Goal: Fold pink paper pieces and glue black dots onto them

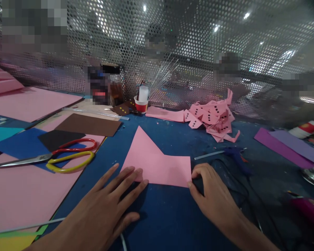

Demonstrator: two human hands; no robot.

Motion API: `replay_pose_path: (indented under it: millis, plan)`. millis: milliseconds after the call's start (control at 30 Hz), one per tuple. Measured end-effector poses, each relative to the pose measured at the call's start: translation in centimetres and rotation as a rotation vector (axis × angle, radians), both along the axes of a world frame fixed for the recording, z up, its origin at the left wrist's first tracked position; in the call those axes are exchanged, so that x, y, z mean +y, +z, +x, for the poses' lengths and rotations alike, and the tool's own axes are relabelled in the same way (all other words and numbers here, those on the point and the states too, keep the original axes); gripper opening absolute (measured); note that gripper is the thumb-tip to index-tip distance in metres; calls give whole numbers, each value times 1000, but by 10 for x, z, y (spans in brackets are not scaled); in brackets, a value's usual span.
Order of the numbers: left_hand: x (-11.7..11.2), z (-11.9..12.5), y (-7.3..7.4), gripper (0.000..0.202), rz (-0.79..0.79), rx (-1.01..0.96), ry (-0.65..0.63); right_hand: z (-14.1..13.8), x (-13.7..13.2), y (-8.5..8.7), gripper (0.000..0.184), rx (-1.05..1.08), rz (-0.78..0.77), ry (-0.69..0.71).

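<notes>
A piece of pink paper (157,167) lies flat on the blue table, with a pointed peak at its left and a straight strip to the right. My left hand (107,202) is spread out palm down, fingertips resting on the paper's lower left edge. At the paper's lower right corner, my right hand (211,188) pinches the edge between thumb and bent forefinger. Scissors (70,155) with one red and one yellow handle lie to the left on coloured sheets. A blue glue gun (237,157) with a glue stick sits beyond my right hand.
Pink cut-outs with black squares (211,116) are heaped at the back, beside a pink strip stack (165,113) and a paper cup (141,105). Brown paper (89,124) and large pink sheets (23,198) cover the left. Purple sheets (282,148) lie right; a perforated metal screen (188,45) stands behind.
</notes>
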State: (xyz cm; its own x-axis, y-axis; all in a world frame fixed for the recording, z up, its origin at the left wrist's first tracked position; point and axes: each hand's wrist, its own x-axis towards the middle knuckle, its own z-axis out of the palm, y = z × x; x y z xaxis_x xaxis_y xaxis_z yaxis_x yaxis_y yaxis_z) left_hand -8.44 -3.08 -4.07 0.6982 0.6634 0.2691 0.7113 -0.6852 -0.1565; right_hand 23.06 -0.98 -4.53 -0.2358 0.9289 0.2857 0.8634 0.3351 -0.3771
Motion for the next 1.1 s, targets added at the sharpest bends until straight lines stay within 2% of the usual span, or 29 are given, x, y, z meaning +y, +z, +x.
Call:
replay_pose_path:
  millis: [133, 200, 300, 433, 533, 633, 767, 1100]
  plan:
    - [-1, 3, -5, 53, -34, -84, 63, 1, -2, 6, 21, 9, 148, -15]
    - [-1, 3, -7, 52, -53, -96, 62, -1, -7, 15, 21, -31, 257, 42]
    - [0, 3, -10, 52, -66, -106, 53, -13, -15, 35, 27, -123, 283, 250]
    - [1, 2, -12, 48, -79, -130, 47, -42, -20, 52, 32, -273, 174, 534]
    - [2, 3, -13, 47, -71, -145, 41, -59, -13, 49, 37, -368, 151, 610]
    - [3, 2, -15, 50, -61, -139, 27, -67, -4, 38, 33, -420, 154, 611]
    - [3, 1, -15, 52, -50, -149, 22, -68, 3, 27, 30, -457, 151, 601]
    - [2, 3, -15, 52, -49, -164, 34, -66, 5, 22, 29, -537, 199, 655]
